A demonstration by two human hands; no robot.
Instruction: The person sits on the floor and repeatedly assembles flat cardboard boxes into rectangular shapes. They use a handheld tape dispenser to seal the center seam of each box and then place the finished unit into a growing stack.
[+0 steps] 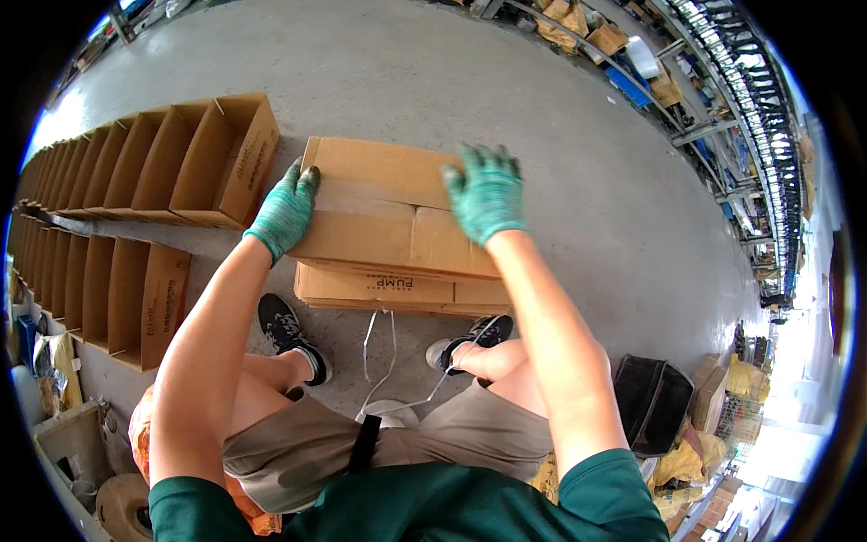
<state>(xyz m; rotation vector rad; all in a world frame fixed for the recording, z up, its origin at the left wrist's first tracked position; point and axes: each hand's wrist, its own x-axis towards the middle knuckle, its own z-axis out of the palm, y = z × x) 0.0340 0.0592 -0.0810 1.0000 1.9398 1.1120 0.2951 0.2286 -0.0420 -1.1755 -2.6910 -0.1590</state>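
as your shoes (293, 339) stand apart, the upper carton (361, 230) lies before you on a lower cardboard stack (339, 285), apparently steadied by its ends so that the layers sit square. your left hand (284, 212) rests against its left edge; whether those fingers grasp it, you cannot tell. your right hand (488, 194), blurred, has fingers spread and unclenched at the right end, contact uncertain. the stack's near edge shows past the carton's, with white cord (392, 348) trailing toward you. grey floor (614, 226) gives room ahead and rightward; open boxes (255, 172) limit the left.
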